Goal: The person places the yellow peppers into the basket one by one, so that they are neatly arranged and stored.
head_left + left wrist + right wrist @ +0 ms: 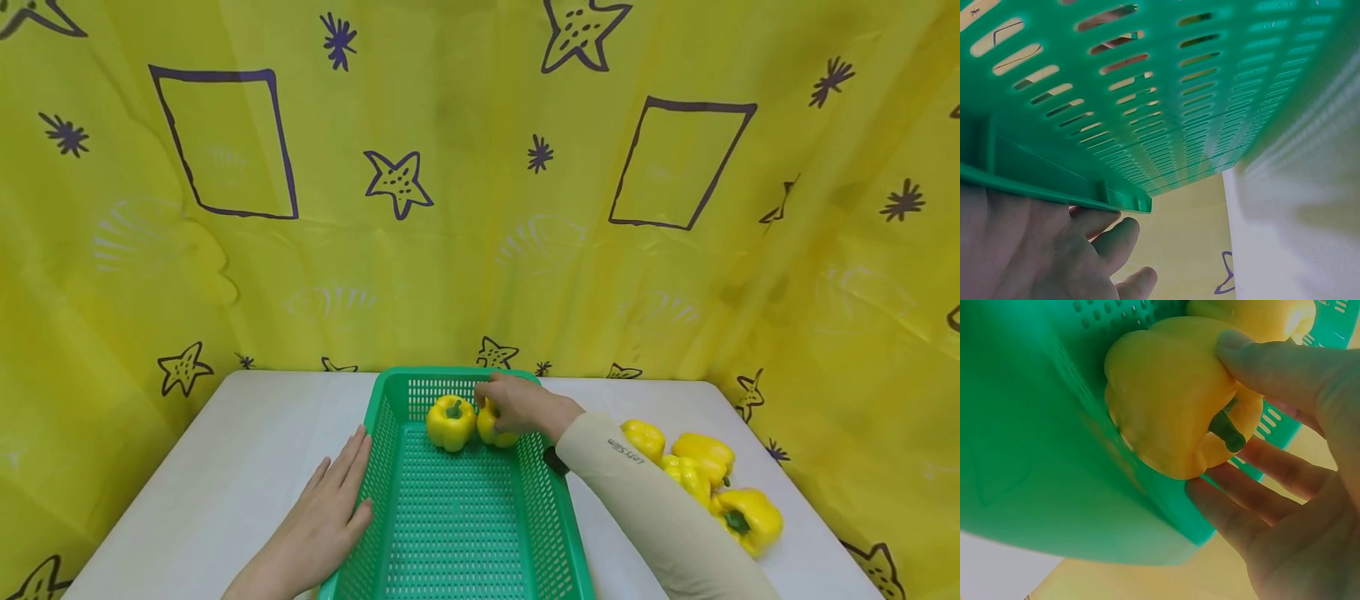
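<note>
A green plastic basket [457,533] with slotted walls stands on the table. My right hand [525,404] reaches into its far right corner and holds a yellow bell pepper [492,425]. In the right wrist view the thumb lies on one side of this bell pepper [1160,394] and the fingers on the other, with its green stem between them. Just left of it in the basket sits another yellow bell pepper [450,425], stem up. My left hand [322,508] rests along the basket's left rim, fingers straight; the left wrist view shows the hand [1041,250] against the rim's edge.
Several more yellow bell peppers [750,517] lie on the white table [247,475] to the right of the basket, close by the right forearm. A yellow curtain [465,275] with starfish drawings hangs behind the table and along its sides.
</note>
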`<state>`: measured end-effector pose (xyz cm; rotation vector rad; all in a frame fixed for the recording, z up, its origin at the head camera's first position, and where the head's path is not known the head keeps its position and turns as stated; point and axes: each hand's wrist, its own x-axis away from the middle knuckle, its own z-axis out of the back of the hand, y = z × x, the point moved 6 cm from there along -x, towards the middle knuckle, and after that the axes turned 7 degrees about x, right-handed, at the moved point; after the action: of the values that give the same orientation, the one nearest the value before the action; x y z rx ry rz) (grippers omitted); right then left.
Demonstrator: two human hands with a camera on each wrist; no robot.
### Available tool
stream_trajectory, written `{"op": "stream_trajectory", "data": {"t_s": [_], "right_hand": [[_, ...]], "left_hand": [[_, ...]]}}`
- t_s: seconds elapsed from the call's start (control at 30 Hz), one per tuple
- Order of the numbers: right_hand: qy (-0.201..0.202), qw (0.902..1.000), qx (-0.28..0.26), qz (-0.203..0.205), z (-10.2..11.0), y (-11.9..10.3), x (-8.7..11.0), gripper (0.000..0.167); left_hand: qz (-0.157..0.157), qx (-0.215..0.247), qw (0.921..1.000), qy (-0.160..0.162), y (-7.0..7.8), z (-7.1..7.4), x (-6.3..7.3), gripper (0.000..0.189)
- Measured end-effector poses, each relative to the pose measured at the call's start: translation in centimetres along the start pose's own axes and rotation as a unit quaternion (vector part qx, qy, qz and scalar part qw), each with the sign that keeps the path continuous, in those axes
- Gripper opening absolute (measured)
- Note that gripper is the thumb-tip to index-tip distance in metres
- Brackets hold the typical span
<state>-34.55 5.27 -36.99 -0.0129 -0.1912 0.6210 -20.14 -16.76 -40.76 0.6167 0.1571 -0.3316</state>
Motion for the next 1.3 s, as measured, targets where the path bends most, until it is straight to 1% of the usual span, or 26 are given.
{"op": "stream_trajectory", "data": {"t_s": [0.17, 0.3, 0.43, 0.53, 0.67, 0.83, 1.0, 1.13, 1.3], "right_hand": [[-0.002, 0.9999, 0.012, 0.002, -0.1, 0.1, -0.1, 0.033], [-0.007, 0.9999, 0.011, 0.007, -0.4, 0.3, 0.0, 0.04], [-0.012, 0.9997, -0.017, 0.009, -0.6, 0.7, 0.3, 0.047], [-0.005, 0.9989, -0.045, 0.015, -0.5, 1.2, 0.8, 0.049], [0.023, 0.9971, -0.069, 0.024, 0.2, 1.9, 1.4, 0.047], [0.079, 0.993, -0.083, 0.03, 1.3, 2.9, 2.4, 0.041], [0.124, 0.9872, -0.092, 0.04, 1.8, 3.9, 4.2, 0.04], [0.151, 0.9829, -0.102, 0.028, 2.0, 5.2, 5.9, 0.038], [0.175, 0.9811, -0.082, 0.013, 2.0, 6.8, 7.3, 0.036]], "left_hand": [[0.001, 0.001, 1.0, 0.0, 0.0, -0.1, 0.0, 0.07], [0.004, 0.006, 1.0, -0.002, 0.0, -0.2, 0.0, 0.07], [0.004, 0.006, 1.0, -0.002, -0.1, -0.3, 0.1, 0.069], [0.004, 0.004, 1.0, -0.002, -0.1, -0.3, 0.2, 0.069], [0.001, 0.003, 1.0, -0.002, -0.1, -0.3, 0.2, 0.069], [-0.001, 0.005, 1.0, -0.002, 0.0, -0.3, 0.2, 0.069], [0.002, 0.007, 1.0, -0.005, -0.1, -0.3, 0.1, 0.069], [-0.002, 0.007, 1.0, -0.005, -0.1, -0.3, 0.0, 0.069], [-0.002, 0.006, 1.0, -0.003, -0.1, -0.1, 0.0, 0.069]]}}
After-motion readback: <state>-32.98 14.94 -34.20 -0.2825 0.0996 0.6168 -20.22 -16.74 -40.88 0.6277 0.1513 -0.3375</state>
